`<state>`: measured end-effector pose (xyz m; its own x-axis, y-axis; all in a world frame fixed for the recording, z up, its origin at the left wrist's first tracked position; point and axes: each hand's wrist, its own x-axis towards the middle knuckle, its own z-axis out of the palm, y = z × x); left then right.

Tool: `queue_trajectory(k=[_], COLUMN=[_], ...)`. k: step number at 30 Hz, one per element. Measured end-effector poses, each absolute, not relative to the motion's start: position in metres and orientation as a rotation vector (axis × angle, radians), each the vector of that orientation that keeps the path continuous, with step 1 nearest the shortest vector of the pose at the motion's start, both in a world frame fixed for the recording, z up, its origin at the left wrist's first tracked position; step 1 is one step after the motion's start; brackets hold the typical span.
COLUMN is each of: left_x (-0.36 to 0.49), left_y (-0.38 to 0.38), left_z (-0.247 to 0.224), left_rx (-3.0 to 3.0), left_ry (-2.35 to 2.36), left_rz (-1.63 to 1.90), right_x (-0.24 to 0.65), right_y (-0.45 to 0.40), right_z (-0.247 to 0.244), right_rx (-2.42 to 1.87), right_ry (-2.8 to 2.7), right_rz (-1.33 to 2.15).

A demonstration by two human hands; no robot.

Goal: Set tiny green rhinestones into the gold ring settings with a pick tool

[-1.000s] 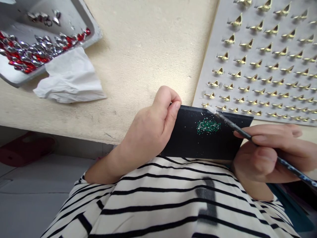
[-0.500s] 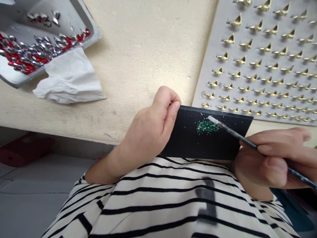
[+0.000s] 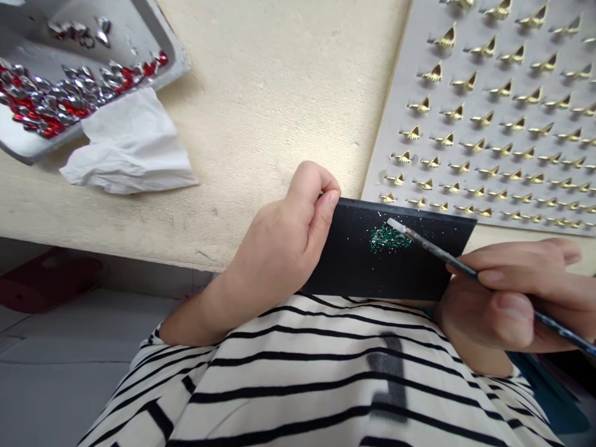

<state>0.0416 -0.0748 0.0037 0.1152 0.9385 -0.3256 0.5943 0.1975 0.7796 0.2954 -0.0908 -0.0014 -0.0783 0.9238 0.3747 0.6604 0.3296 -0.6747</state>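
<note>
Green rhinestones (image 3: 390,238) on a black board (image 3: 354,273), between the hands (image 3: 274,242) (image 3: 493,310)

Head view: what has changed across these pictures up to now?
The right hand has moved down in the view, bringing the white tip of the thin dark tool from the top edge of the black board to just over the green stones. Nothing was taken or let go. The left hand still grips the board; the tissue stayed put.
</note>
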Motion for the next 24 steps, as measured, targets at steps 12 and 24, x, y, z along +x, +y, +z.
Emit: queue_trajectory(k=[12, 24], left_x=[0.042, 0.042], left_y=[-0.076, -0.077], left_z=[0.002, 0.002], left_rx=[1.513, 1.522], left_ry=[1.572, 1.603], left_rz=[0.500, 0.494], right_x=[0.281, 0.293], right_y=[-0.082, -0.089], right_z=[-0.011, 0.006], right_rx=[-1.355, -1.513], right_ry=[-1.700, -1.898], right_rz=[0.341, 0.504])
